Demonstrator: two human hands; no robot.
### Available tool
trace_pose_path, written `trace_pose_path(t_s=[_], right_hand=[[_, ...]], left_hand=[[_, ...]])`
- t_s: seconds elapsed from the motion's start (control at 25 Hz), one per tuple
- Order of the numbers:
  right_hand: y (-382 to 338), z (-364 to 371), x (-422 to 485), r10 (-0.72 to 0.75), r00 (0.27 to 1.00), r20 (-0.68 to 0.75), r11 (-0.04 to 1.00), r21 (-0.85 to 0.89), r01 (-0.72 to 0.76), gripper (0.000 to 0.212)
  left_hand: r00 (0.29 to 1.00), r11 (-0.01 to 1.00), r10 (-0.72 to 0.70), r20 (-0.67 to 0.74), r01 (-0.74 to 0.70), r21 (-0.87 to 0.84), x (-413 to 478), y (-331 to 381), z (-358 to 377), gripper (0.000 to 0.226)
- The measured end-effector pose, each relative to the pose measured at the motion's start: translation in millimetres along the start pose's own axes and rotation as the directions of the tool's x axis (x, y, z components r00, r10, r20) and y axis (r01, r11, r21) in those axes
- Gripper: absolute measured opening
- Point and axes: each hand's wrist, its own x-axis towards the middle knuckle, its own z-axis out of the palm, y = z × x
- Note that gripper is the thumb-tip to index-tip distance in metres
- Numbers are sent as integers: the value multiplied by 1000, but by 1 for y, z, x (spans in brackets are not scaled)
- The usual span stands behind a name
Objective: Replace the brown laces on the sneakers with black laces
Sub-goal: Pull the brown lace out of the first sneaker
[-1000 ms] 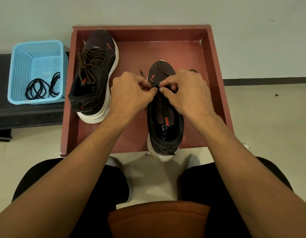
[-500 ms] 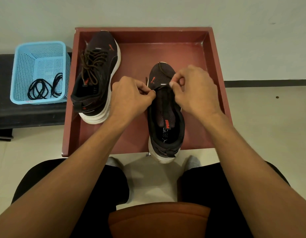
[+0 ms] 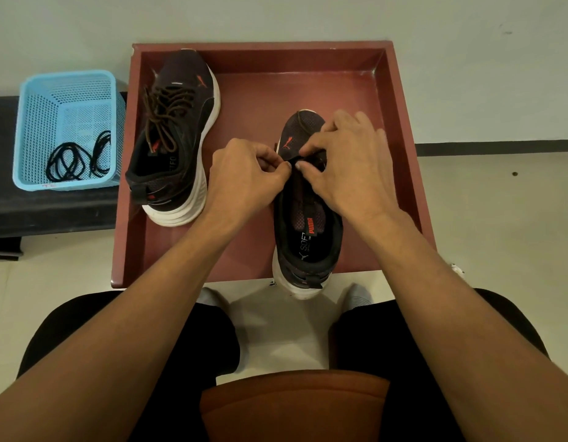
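Together, fingers [image 3: 284,165] of left hand [image 3: 244,177] and right hand [image 3: 349,167] pinch the sneaker [image 3: 308,247] midway.

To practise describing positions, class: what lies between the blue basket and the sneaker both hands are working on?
The head view shows the other sneaker, laced in brown, inside the red tray, then the left hand.

Two black sneakers: far sneaker [image 3: 177,138] at eleven o'clock, near sneaker [image 3: 308,237] at centre. One red tray [image 3: 263,47]. One blue basket [image 3: 37,122] at nine o'clock. One tangle of black laces [image 3: 75,161], strands uncountable. Two hands: left hand [image 3: 244,177], right hand [image 3: 349,167].
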Motion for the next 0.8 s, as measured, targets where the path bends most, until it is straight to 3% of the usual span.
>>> trace_pose_path(t_s=[0.2,0.36,0.52,0.56,0.68,0.8], right_hand=[[-1,3,3,-11,1000,-11,1000,-2,11,11],[28,-7,3,160,987,15,980,114,-161,14],[47,-14,0,302,952,-39,948,113,-296,9],[43,-14,-1,259,963,-78,961,120,-249,5],[21,-10,-2,9,997,-78,996,93,-1,29],[2,-2,0,-27,1000,2,999,-46,27,30]], left_hand=[[999,1000,25,-37,-24,20,0,-3,0,15],[999,999,-3,-46,1,-45,1,-3,3,10],[999,999,-2,-49,-1,-55,2,-4,4,10],[999,999,-1,-54,-2,-51,2,-5,4,11],[999,999,-5,-50,3,-41,2,-4,3,12],[999,999,2,-44,-4,-47,1,-4,4,8]])
